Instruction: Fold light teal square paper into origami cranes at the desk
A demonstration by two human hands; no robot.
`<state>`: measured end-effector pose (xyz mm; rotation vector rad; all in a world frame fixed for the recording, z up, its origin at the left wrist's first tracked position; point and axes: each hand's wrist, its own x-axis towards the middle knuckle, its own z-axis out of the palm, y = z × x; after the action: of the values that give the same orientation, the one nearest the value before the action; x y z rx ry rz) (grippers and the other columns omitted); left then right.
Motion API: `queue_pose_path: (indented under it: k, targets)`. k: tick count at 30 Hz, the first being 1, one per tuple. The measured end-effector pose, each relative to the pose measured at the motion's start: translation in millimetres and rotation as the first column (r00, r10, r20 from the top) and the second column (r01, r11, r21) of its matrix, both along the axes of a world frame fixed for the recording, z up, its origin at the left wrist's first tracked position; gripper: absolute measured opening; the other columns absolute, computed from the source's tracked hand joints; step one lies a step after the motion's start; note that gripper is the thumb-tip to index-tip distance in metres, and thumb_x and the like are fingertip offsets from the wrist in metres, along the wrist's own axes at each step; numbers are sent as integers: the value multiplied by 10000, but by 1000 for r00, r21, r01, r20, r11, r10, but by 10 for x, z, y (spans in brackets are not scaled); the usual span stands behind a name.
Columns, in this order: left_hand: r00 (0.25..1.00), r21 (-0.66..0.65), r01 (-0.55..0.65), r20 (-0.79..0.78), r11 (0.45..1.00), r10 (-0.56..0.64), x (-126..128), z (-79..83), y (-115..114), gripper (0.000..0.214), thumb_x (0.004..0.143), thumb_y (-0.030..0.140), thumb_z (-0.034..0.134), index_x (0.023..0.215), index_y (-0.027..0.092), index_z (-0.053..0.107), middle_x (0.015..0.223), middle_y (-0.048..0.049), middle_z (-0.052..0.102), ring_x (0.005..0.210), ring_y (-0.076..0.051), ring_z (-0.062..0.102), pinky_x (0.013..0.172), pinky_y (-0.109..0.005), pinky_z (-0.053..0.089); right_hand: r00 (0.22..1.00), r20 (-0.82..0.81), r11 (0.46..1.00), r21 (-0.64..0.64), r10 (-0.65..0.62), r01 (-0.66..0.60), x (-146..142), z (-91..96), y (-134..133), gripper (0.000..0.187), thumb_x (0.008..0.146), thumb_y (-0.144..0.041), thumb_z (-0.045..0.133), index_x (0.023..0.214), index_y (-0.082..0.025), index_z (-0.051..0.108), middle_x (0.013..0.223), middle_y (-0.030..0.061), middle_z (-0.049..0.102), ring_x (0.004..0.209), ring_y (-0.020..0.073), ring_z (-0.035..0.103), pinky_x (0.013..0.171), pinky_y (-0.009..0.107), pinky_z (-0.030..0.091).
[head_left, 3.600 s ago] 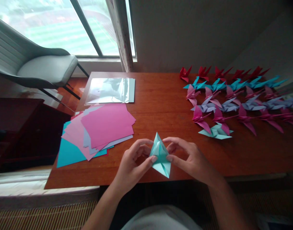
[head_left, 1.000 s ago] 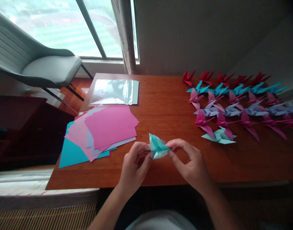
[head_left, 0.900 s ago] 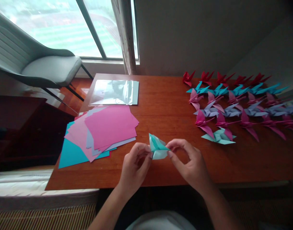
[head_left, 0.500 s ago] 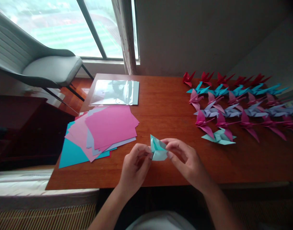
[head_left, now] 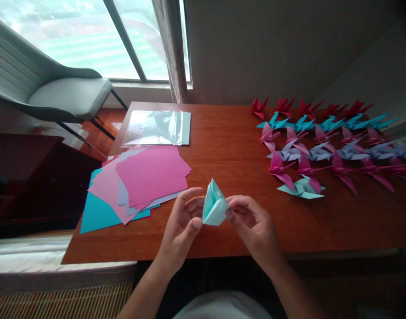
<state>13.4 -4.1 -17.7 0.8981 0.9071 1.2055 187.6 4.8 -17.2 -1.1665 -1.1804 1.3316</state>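
A pale mint-green piece of folded origami paper (head_left: pixel 216 210) is held up over the near part of the wooden table, its pointed tip upward and its layered folds parted on the left side. My right hand (head_left: pixel 252 221) pinches its right edge between thumb and fingers. Beside its left edge, my left hand (head_left: pixel 183 223) has thumb and fingers spread apart; whether the middle fingertips touch the back of the paper is hidden. To the right lies a finished mint-green paper crane (head_left: pixel 302 188), wings out, partly under a magenta crane's wing.
Rows of red, turquoise, pink, lavender and magenta paper cranes (head_left: pixel 319 151) fill the table's right side. At left is a fanned stack of coloured paper sheets (head_left: pixel 152 175). A clear plastic packet of paper (head_left: pixel 152 127) lies behind it. A grey chair (head_left: pixel 70 95) stands beyond the table's left edge.
My left hand has loosened from the folded paper and its fingers have spread. The paper has turned, tip now higher and folds facing left, still in my right hand.
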Motion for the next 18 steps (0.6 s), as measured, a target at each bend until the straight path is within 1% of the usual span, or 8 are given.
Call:
queue_pose_path:
  k: [3, 5, 7, 9, 12, 15, 18]
  targets:
    - [995, -78, 22, 96, 997, -15, 44, 61, 14, 633, 789, 467, 809, 1319, 248, 542, 1240, -119, 660, 1086, -261, 656, 910, -335, 528, 992, -89, 994, -72, -84, 78, -51, 17, -37, 135, 875, -336, 738, 920, -227, 672, 1001, 53, 737, 912, 190, 708, 821, 308, 578]
    - [990, -123, 16, 144, 992, 2, 83, 83, 10, 593, 770, 440, 832, 1278, 248, 594, 1221, -104, 674, 1093, -250, 655, 924, -318, 518, 981, -149, 987, -121, -122, 104, -82, 17, -59, 176, 851, -359, 762, 921, -225, 671, 991, 56, 751, 900, 198, 716, 805, 315, 588]
    - [986, -155, 6, 164, 988, 20, 120, 83, 0, 491, 781, 411, 830, 1206, 242, 652, 1162, -85, 699, 1068, -228, 662, 917, -295, 513, 967, -200, 980, -151, -158, 128, -102, 16, -73, 196, 833, -370, 778, 918, -227, 674, 979, 52, 757, 874, 196, 717, 784, 316, 592]
    - [987, -154, -4, 159, 988, 29, 152, 71, -8, 438, 776, 410, 834, 1150, 231, 690, 1098, -76, 718, 1015, -210, 670, 891, -279, 518, 955, -230, 974, -173, -187, 149, -107, 23, -78, 187, 832, -364, 780, 916, -230, 682, 950, 42, 757, 851, 187, 710, 767, 305, 584]
    - [991, -121, -29, 129, 992, 44, 195, 58, -3, 434, 760, 428, 843, 1116, 212, 721, 995, -64, 726, 883, -173, 668, 829, -257, 532, 945, -266, 970, -198, -188, 138, -92, 52, -70, 147, 853, -345, 764, 929, -237, 699, 905, 28, 755, 845, 179, 698, 773, 297, 568]
    - [996, -118, -54, 61, 992, 61, 228, 61, 24, 309, 792, 350, 830, 1049, 198, 750, 865, -27, 706, 763, -120, 630, 765, -212, 523, 946, -269, 971, -201, -181, 128, -83, 81, -64, 137, 859, -332, 760, 952, -245, 712, 928, 23, 750, 869, 174, 687, 787, 286, 553]
    - [996, -107, -85, -1, 991, 85, 235, 45, 55, 195, 824, 302, 804, 977, 187, 765, 818, -11, 698, 741, -103, 611, 736, -189, 507, 958, -235, 975, -184, -164, 122, -101, 85, -74, 143, 864, -335, 751, 979, -258, 714, 965, 20, 739, 870, 167, 676, 754, 265, 540]
